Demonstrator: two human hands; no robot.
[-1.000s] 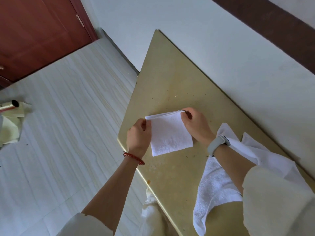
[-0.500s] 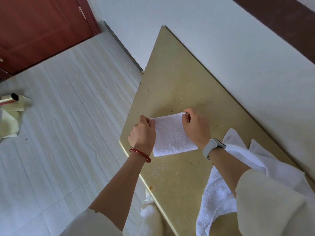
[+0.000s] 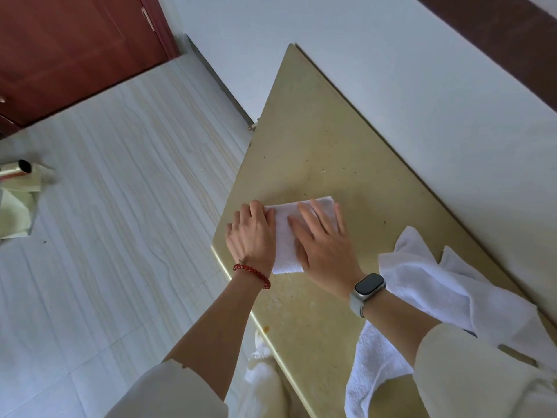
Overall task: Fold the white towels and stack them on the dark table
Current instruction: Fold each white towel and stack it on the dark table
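head view: folded towel (image 3: 286, 236) near front-left edge of table (image 3: 331, 140). l hand (image 3: 251, 236) & r hand (image 3: 324, 247) flat, fingers straight, pressing it. unfolded towels (image 3: 428, 285) heaped to the right.

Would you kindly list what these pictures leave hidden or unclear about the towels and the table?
- Head view: much of the folded towel lies under the left hand and right hand, so its layer count is hidden.
- The unfolded towels are partly covered by the right arm and cut by the frame edge; their number is unclear.
- The table runs out of frame.
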